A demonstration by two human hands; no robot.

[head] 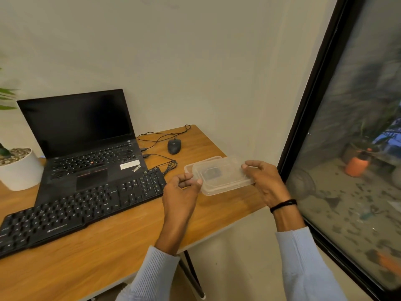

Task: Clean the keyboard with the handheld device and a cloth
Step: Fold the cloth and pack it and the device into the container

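The wooden table [130,246] carries a laptop [82,135] near its back edge. The black keyboard [82,205] lies in front of it toward the left edge, with no hand on it. At the right edge, the left hand [182,187] pinches one end of a clear plastic container [223,177] and the right hand [264,181] clasps the other. A dark object [211,173] lies inside. Cleaning looks not yet begun, as no device or cloth is out.

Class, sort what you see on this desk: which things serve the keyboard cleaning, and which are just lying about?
In use: keyboard; clear box, held by left hand and right hand.
Lying about: laptop; mouse; plant pot.
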